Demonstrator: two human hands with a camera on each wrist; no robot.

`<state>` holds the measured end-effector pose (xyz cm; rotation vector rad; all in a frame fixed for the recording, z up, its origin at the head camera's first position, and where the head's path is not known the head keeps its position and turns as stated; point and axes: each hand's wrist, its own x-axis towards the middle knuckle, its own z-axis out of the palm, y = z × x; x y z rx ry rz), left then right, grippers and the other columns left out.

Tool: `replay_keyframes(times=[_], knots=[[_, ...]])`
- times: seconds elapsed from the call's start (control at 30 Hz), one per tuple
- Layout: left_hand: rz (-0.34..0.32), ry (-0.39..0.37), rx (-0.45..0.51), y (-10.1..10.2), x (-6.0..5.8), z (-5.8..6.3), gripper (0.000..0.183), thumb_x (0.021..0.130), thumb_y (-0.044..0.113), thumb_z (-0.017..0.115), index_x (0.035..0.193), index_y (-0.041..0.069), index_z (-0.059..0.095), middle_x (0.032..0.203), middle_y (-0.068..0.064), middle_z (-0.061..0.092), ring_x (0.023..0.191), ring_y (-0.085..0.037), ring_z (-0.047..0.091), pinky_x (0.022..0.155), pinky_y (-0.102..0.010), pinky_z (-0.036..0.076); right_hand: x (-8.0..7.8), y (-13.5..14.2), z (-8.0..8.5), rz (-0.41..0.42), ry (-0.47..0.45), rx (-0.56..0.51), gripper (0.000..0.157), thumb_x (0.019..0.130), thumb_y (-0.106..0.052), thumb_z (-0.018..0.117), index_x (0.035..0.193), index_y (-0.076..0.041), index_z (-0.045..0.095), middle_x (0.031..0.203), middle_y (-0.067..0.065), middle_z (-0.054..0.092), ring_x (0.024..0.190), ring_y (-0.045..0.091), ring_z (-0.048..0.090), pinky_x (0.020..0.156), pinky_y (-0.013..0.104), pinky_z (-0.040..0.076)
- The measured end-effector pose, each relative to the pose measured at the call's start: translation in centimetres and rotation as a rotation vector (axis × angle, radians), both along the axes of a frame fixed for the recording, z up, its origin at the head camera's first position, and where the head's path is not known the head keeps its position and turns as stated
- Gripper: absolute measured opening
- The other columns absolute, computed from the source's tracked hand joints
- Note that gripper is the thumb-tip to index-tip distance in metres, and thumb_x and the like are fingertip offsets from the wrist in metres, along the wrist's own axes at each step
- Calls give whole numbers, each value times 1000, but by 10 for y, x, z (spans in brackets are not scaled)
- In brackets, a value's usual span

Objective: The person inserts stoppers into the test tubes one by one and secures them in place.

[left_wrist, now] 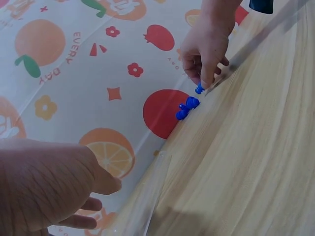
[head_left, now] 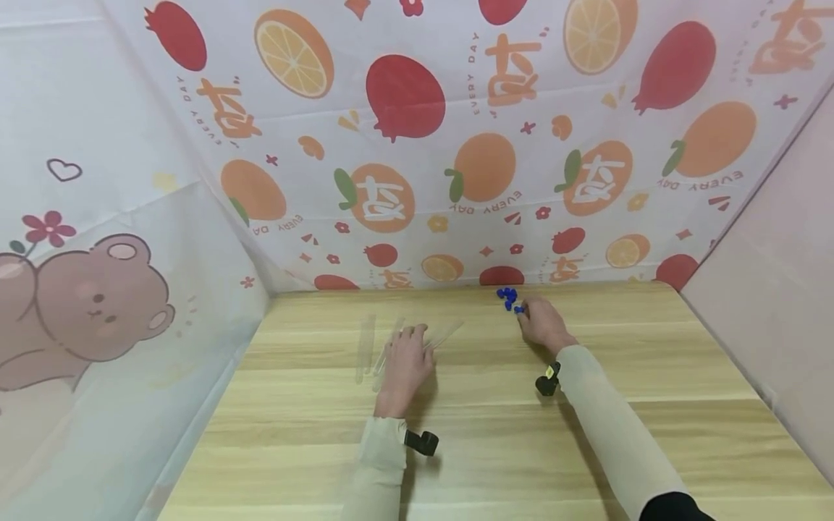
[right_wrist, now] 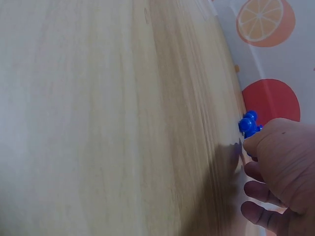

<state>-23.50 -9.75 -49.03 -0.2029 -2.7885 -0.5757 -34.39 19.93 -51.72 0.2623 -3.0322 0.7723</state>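
At the back of the table, my right hand (head_left: pixel 544 324) pinches a small blue knob-shaped piece (left_wrist: pixel 199 88) between thumb and fingertips. Right beside it lies a little cluster of the same blue pieces (head_left: pixel 506 295), against the foot of the patterned cloth. My left hand (head_left: pixel 407 364) is over several clear, narrow tube-like pieces (head_left: pixel 367 344), with its fingers loosely extended. In the left wrist view, one clear piece (left_wrist: pixel 150 191) lies just beyond the thumb, and the hand's underside is partly hidden.
The wooden table (head_left: pixel 482 449) ends at a fruit-patterned cloth (head_left: pixel 541 239) hanging along its back. A bear-printed cloth (head_left: pixel 195 239) stands on the left and a plain pale wall (head_left: pixel 782 239) on the right. Each wrist carries a small black camera (head_left: pixel 423 442).
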Motion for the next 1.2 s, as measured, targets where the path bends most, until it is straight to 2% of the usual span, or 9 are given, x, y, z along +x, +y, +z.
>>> replay_keyframes(times=[0.2, 0.33, 0.57, 0.73, 0.9, 1.1, 1.2], knots=[[0, 50, -60, -7, -1, 7, 36, 93, 14, 71, 128, 6, 64, 120, -19, 71, 104, -38, 66, 80, -51, 58, 8, 2, 8, 6, 7, -17, 22, 101, -16, 57, 115, 0, 62, 102, 15, 65, 88, 26, 60, 76, 41, 54], [-23, 63, -58, -14, -6, 10, 34, 94, 13, 70, 126, 4, 64, 116, -21, 71, 97, -38, 67, 75, -49, 59, 11, 2, 14, 17, 17, -24, 23, 102, -18, 55, 117, -1, 62, 100, 14, 65, 86, 26, 62, 73, 40, 56], [-74, 6, 13, -30, -18, 19, 29, 97, 10, 66, 124, 1, 65, 111, -21, 72, 98, -37, 69, 81, -46, 60, 16, 0, 31, 36, 92, -38, 32, 105, -18, 50, 130, 2, 58, 110, 16, 67, 95, 29, 65, 80, 45, 58], [-86, -34, 27, -36, -24, 23, 26, 96, 10, 66, 120, 0, 66, 110, -19, 73, 101, -33, 70, 87, -45, 60, 21, -2, 45, 66, 159, -26, 26, 104, -17, 51, 123, 0, 60, 107, 14, 67, 93, 28, 65, 77, 43, 58], [-87, -71, 15, -32, -26, 23, 25, 96, 12, 67, 118, 1, 68, 107, -16, 74, 99, -29, 70, 85, -42, 60, 28, -3, 56, 105, 209, -48, 26, 104, -17, 53, 123, -1, 60, 110, 15, 68, 97, 30, 66, 81, 45, 59], [-126, -61, -5, -19, -25, 18, 21, 93, 8, 67, 112, 0, 70, 98, -15, 73, 82, -24, 68, 71, -36, 59, 39, -4, 68, 134, 240, -23, 27, 104, -19, 54, 124, -1, 58, 111, 14, 67, 100, 29, 65, 84, 46, 59], [-131, -61, -6, -16, -24, 17, 22, 90, 6, 68, 111, -2, 70, 98, -17, 74, 75, -22, 65, 65, -34, 58, 46, -6, 76, 149, 254, -17, 25, 104, -19, 54, 123, -3, 58, 110, 12, 66, 98, 27, 65, 82, 44, 59]])
